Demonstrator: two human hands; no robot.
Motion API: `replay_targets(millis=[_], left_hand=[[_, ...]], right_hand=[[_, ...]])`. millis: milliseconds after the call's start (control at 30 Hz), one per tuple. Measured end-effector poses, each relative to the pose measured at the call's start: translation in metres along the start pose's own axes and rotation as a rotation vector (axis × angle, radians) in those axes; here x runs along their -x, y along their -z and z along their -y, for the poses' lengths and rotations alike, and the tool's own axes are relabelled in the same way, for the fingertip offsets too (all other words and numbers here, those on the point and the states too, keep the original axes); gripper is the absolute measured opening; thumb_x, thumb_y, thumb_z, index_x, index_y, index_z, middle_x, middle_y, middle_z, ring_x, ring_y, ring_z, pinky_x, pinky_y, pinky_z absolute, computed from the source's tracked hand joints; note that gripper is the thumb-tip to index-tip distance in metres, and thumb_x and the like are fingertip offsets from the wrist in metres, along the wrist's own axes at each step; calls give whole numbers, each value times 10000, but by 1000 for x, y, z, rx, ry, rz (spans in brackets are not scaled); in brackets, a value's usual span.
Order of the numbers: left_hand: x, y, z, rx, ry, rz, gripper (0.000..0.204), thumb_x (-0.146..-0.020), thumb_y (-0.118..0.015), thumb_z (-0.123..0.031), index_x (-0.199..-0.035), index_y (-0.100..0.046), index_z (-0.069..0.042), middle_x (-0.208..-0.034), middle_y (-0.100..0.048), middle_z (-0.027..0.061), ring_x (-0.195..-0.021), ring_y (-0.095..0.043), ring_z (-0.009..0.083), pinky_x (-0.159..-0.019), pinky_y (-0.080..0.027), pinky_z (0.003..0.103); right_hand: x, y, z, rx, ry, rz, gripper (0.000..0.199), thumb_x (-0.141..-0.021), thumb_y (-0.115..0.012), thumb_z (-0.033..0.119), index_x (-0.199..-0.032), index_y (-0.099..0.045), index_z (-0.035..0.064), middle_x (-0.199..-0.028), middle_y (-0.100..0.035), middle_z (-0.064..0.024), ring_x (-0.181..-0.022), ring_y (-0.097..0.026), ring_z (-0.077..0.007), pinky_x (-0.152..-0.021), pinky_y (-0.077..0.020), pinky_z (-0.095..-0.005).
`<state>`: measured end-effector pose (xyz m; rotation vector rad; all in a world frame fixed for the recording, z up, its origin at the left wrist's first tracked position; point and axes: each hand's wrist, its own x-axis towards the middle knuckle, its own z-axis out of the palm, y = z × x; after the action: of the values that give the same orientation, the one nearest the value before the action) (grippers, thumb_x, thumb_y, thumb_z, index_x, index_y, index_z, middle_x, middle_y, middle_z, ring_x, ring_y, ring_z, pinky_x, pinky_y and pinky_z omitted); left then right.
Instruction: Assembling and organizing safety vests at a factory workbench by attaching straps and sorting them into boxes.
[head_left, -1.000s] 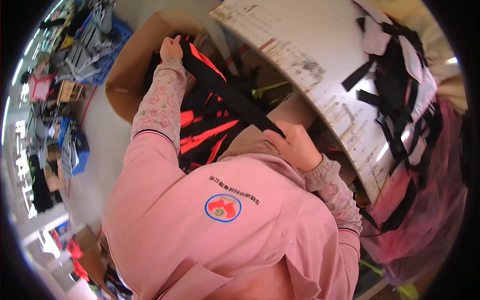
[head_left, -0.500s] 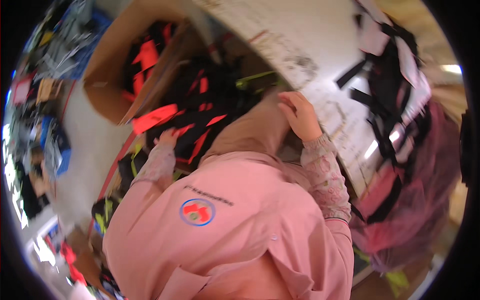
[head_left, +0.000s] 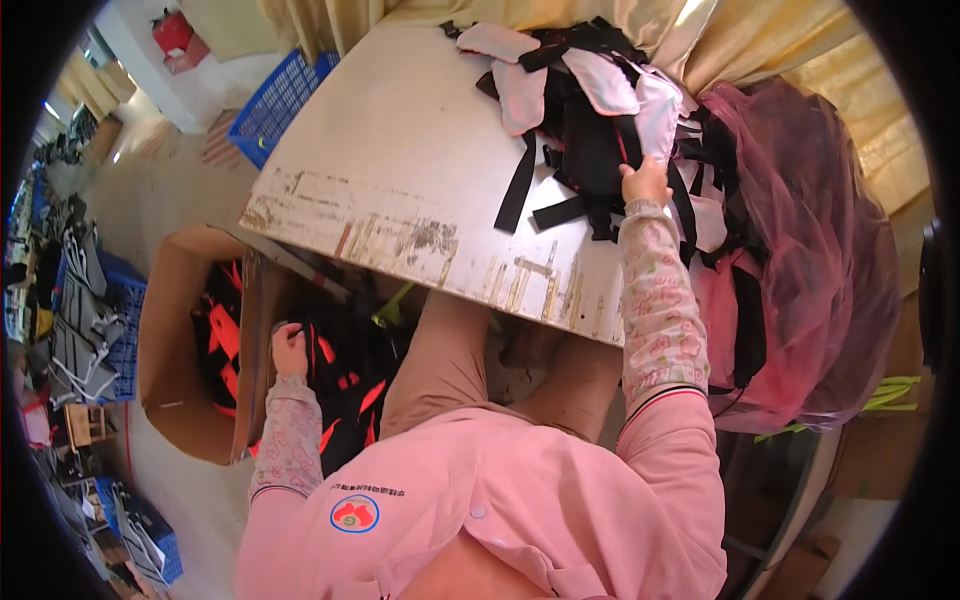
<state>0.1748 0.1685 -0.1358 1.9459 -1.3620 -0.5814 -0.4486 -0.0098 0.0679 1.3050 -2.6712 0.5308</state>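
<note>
Head view, looking down over my pink jacket: my right hand [head_left: 646, 182] reaches forward onto the worn white table [head_left: 400, 170], fingers closed on the edge of a heap of black straps and pink fabric pieces [head_left: 590, 110] at the table's far right. A pink translucent bag [head_left: 820, 260] hangs just beside that heap. My left hand [head_left: 289, 350] is down at my left side, curled around black and red fabric [head_left: 345, 370] that spills beside an open cardboard box [head_left: 165, 340] on the floor. Whether that hand truly grips the fabric, I cannot tell.
</note>
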Motion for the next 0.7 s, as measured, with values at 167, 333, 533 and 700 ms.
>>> replay_targets(millis=[167,333,533,700], left_hand=[[-14,-42,-140,540,-129,243,157,-859,-564,-69,-1005,-571,-11,-918,-587,41,-806,-581,122,-720,-482,254],[0,-76,-263,267,-731,310,445,-745,-645,-88,-1168,-511,-56,-1159,-487,147,-1053,-494,283,-906,-399,359],[15,-115,-317,3,-1086,274,449,-762,-620,-187,-1195,-536,-103,-1320,-425,168,-1235,-386,325,-1024,-274,467],[6,-128,-314,544,-958,881,235,-831,-520,-109,-1041,-625,-89,-1022,-629,114,-1034,-570,238,-949,-385,348]], right_hand=[[54,-6,10,-599,423,77,250,-749,-647,178,-887,-588,-23,-873,-598,-223,-841,-584,-377,-737,-462,-408],[183,66,36,-871,665,613,253,-760,-654,142,-919,-554,-27,-791,-568,-162,-741,-567,-256,-672,-451,-346],[233,120,36,-1119,852,1272,192,-812,-655,131,-882,-539,-5,-774,-515,-8,-733,-453,-94,-658,-408,-254],[214,149,22,-1805,530,1160,359,-847,-621,180,-1140,-529,-7,-1026,-584,-80,-944,-532,-137,-834,-426,-297]])
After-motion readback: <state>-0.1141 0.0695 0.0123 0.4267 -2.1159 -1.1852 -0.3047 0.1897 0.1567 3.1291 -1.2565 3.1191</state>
